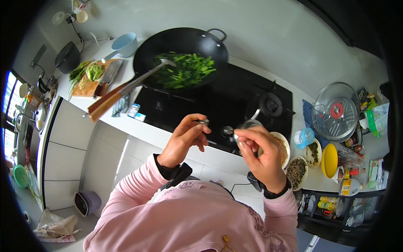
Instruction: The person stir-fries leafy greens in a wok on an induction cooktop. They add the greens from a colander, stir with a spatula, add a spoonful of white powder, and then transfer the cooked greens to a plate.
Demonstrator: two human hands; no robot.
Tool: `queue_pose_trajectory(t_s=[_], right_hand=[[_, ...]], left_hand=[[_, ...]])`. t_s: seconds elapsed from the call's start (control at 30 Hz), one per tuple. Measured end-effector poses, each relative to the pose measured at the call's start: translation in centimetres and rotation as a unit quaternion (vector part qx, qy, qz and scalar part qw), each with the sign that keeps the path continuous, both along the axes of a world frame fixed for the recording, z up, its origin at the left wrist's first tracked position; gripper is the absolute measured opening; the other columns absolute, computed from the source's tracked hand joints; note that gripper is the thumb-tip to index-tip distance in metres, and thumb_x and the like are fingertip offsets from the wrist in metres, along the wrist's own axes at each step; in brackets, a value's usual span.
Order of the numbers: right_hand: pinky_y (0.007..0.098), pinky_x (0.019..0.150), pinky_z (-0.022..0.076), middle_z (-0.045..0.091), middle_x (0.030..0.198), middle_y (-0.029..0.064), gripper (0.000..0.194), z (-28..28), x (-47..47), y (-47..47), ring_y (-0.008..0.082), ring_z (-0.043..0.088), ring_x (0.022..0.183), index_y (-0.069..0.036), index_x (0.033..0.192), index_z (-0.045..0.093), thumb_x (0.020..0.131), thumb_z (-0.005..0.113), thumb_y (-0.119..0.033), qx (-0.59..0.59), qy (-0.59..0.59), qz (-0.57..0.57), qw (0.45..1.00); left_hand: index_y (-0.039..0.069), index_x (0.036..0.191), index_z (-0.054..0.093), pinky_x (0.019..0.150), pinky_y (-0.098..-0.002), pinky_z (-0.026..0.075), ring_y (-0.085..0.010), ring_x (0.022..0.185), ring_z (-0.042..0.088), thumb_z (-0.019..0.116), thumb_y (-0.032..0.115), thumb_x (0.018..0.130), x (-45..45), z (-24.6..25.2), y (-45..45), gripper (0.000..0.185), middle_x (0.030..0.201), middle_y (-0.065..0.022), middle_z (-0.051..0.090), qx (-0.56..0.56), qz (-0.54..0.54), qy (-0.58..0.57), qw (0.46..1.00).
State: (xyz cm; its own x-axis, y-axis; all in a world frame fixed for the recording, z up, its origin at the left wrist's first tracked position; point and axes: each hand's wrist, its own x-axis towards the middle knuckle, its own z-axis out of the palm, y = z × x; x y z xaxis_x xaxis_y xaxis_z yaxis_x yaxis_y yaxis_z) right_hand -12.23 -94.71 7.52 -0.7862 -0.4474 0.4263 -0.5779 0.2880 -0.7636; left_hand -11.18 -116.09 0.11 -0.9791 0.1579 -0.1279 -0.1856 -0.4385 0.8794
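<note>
My left hand (190, 134) is over the front edge of the black glass cooktop (189, 108), its fingers curled. A small silvery piece (204, 121) shows at its fingertips; whether it is held or is a cooktop knob, I cannot tell. My right hand (263, 151) pinches a small shiny thing (235, 137), mostly hidden by the fingers, beside a round dark knob (227, 131). Just beyond that hand is a clear vessel (252, 123) with a light handle. A black wok (182, 36) holds cut green vegetables (189, 69), and a wooden-handled metal spatula (138, 80) leans across its rim.
Left of the wok are a cutting board (89, 91) with vegetables, a cleaver (112, 71) and a blue ladle pot (124, 45). On the right stand a glass lid (337, 94), plates of food (297, 171), a yellow bowl (329, 160) and a blue-lidded jar (304, 138).
</note>
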Motion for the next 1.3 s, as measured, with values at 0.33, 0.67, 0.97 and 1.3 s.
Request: queue_pose_trajectory(t_s=[0.33, 0.67, 0.97, 1.3], right_hand=[[0.0375, 0.078, 0.0498, 0.051, 0.113, 0.0119, 0.056, -1.8, -5.9, -27.9, 0.0300, 0.058, 0.093, -0.010, 0.126, 0.049, 0.073, 0.067, -0.003, 0.118, 0.166, 0.127, 0.971], [0.0319, 0.068, 0.0476, 0.061, 0.087, 0.0075, 0.018, 4.6, -9.2, -23.4, 0.0243, 0.061, 0.078, -0.005, 0.086, 0.059, 0.069, 0.061, 0.000, 0.187, 0.144, 0.100, 0.967], [0.0194, 0.055, 0.0494, 0.061, 0.078, 0.0013, 0.027, 12.0, -15.2, -15.2, 0.0072, 0.058, 0.062, 0.000, 0.096, 0.064, 0.085, 0.064, -0.025, 0.136, -0.007, -0.194, 0.972], [0.0208, 0.061, 0.0525, 0.063, 0.083, 0.0032, 0.021, 4.0, -18.1, -17.1, 0.0089, 0.061, 0.067, -0.002, 0.098, 0.065, 0.083, 0.064, -0.017, -0.047, -0.121, -0.215, 0.968]], left_hand=[[0.003, 0.121, 0.042, 0.057, -0.0282, 0.050, -0.0157, 0.072, 0.058, 0.046, 0.016, 0.094, 2.4, -2.9, -19.1, 0.030, 0.093, -0.0075, 0.056, 0.060, 0.138, -0.052, 0.987], [0.006, 0.123, 0.044, 0.057, -0.0266, 0.049, -0.0137, 0.070, 0.057, 0.056, 0.016, 0.091, 3.3, -3.4, -26.2, 0.036, 0.095, -0.0064, 0.058, 0.067, 0.251, 0.000, 0.966], [0.007, 0.130, 0.042, 0.058, -0.0268, 0.047, -0.0122, 0.070, 0.054, 0.060, 0.021, 0.090, 0.3, -3.2, -24.1, 0.046, 0.092, -0.0056, 0.058, 0.096, 0.223, 0.001, 0.970], [0.008, 0.136, 0.038, 0.056, -0.0256, 0.046, -0.0119, 0.069, 0.053, 0.059, 0.021, 0.090, 0.3, -3.6, -24.7, 0.052, 0.093, -0.0059, 0.056, 0.102, 0.240, -0.013, 0.965]])
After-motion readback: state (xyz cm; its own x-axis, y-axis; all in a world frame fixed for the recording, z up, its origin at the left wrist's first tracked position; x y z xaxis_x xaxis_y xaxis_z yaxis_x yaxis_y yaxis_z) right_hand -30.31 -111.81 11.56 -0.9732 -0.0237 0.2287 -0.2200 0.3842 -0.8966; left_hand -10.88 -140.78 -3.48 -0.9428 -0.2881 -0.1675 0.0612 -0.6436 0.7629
